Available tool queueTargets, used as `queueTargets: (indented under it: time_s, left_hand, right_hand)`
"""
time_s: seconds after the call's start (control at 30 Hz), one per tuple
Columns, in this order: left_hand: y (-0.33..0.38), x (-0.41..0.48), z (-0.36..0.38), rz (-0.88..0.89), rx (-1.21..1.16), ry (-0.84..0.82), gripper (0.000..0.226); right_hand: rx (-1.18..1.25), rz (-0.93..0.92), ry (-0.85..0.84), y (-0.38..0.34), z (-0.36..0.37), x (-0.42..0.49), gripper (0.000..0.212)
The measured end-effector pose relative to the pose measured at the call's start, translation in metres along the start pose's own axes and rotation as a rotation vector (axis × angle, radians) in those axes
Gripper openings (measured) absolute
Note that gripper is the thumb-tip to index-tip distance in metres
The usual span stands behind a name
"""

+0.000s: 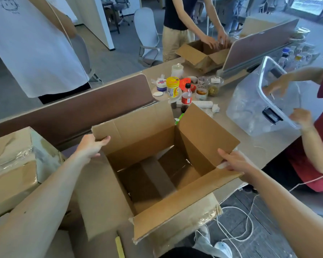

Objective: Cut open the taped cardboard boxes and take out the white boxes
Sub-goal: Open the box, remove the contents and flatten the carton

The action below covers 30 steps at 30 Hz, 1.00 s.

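Head view: cardboard box point(140, 141) opens upward, long axis left-right, left hand point(91, 147) and right hand point(235, 161) grasping its flaps.

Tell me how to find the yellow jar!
Start at the big open box in the middle and look just past its far flap to the clutter on the desk. The jar stands left of the cola bottle. Only it has a yellow lid and label.

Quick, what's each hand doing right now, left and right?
Left hand: grips the far flap of the open cardboard box.
Right hand: grips that box's right-side flap.
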<state>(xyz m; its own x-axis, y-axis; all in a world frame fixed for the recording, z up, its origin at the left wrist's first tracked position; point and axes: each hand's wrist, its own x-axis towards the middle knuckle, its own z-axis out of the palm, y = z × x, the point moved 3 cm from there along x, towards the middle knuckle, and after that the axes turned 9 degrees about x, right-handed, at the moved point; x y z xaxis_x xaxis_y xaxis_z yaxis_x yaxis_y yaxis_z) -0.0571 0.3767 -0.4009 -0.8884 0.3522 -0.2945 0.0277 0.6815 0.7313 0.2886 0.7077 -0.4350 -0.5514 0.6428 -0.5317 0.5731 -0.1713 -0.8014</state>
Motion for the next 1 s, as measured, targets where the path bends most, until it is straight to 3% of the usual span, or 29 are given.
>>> queueTargets:
  time_s: [0.17,0.27,0.33,0.47,0.57,0.7,0.83,0.93,1.0]
  left_hand:
    - [0.031,-0.011,0.009,0.058,-0.061,-0.149,0.037]
    - [0.058,-0.024,0.023,0.144,-0.038,-0.243,0.027]
    - [0.077,-0.039,0.03,0.195,-0.005,-0.33,0.01]
    - [0.108,-0.061,0.04,0.248,0.02,-0.473,0.018]
    - [0.127,-0.073,0.048,0.258,0.029,-0.534,0.024]
    - [0.148,-0.086,0.056,0.213,-0.095,-0.574,0.022]
    - [0.158,-0.089,0.068,0.223,-0.19,-0.603,0.029]
    - [0.158,-0.089,0.075,0.215,-0.25,-0.58,0.026]
    - [0.155,-0.089,0.079,0.208,-0.303,-0.59,0.032]
  right_hand:
    - [0.118,-0.019,0.032,-0.031,0.005,-0.004,0.048]
    - [0.467,-0.021,-0.026,-0.042,0.022,-0.016,0.036]
    - [0.558,-0.035,-0.072,-0.054,0.031,-0.022,0.031]
    - [0.673,-0.046,-0.078,-0.08,0.047,-0.03,0.017]
    - [0.706,-0.056,-0.084,-0.094,0.061,-0.029,0.023]
    - [0.728,-0.07,-0.028,-0.112,0.077,-0.03,0.031]
    - [0.677,-0.162,0.015,-0.121,0.092,-0.035,0.021]
    - [0.447,-0.334,-0.038,-0.119,0.103,-0.04,0.024]
    - [0.196,-0.455,-0.074,-0.115,0.109,-0.043,0.046]
